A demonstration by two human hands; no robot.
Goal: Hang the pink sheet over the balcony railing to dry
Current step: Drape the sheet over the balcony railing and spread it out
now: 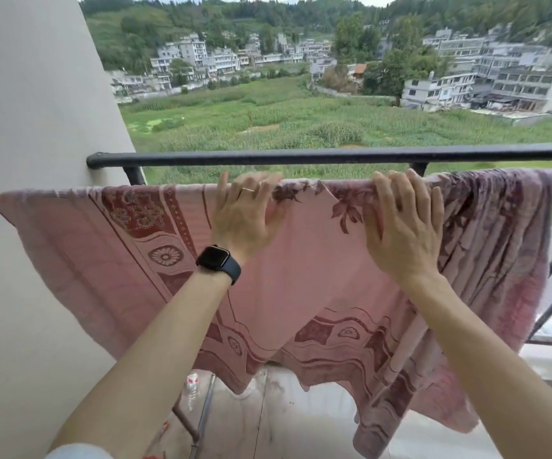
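Reaching forward, a person pressed the left hand point(246, 213), fingers straight, against the pink sheet point(301, 260) while the right hand point(400, 223) curled over its top fold; the sheet hung draped across the balcony railing point(334, 155), fields point(301, 120) beyond.

A black, square-faced smartwatch point(218, 264) on a dark band wraps the wrist. Just past the smartwatch, the left hand point(244, 213) wears a thin gold ring point(247, 189); far behind it shows a white sleeve point(79, 452) edge.
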